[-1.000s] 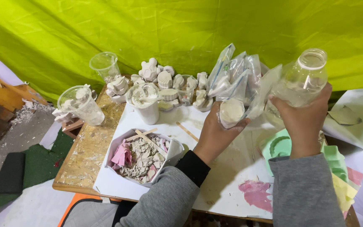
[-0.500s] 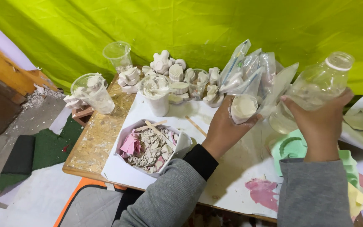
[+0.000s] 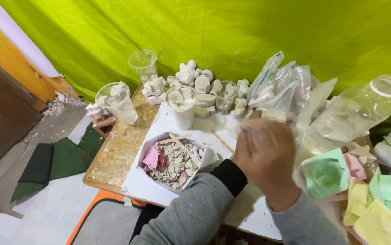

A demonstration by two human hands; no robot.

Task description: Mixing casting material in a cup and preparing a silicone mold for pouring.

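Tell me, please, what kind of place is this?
Probably a small craft workspace for plaster casting: white cast figures stand along the table's back, a box of broken plaster pieces sits in front, and coloured moulds lie at right.

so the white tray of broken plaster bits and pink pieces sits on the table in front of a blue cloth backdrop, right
Not quite: the cloth backdrop is bright yellow-green, not blue, as the head view shows. The rest holds: the white tray of broken plaster bits and pink pieces sits on the table in front of it.
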